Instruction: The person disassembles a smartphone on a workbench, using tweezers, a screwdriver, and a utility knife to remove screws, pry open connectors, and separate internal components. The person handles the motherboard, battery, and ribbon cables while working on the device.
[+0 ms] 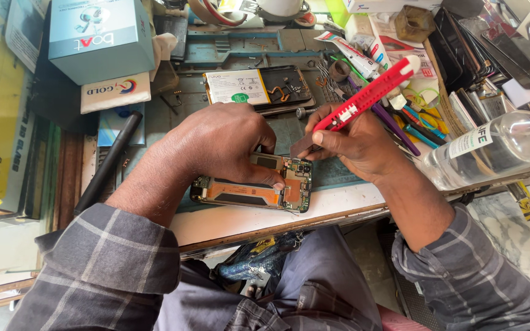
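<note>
An opened phone (249, 191) with its back off lies near the front edge of the workbench, showing an orange flex strip and a green circuit board. My left hand (219, 144) rests on top of it and pins it down, fingertips on the board near the camera module. My right hand (354, 144) grips a red utility knife (363, 98) like a pen, its blade end pointing down at the phone's upper right corner. A second opened phone (259, 86) with a white battery lies farther back.
A teal box (99, 37) and a white box (115, 92) stand back left. A clear plastic bottle (498, 147) lies at the right. Pens, tubes and small tools (394, 92) crowd the back right. A black rod (108, 162) lies at the left.
</note>
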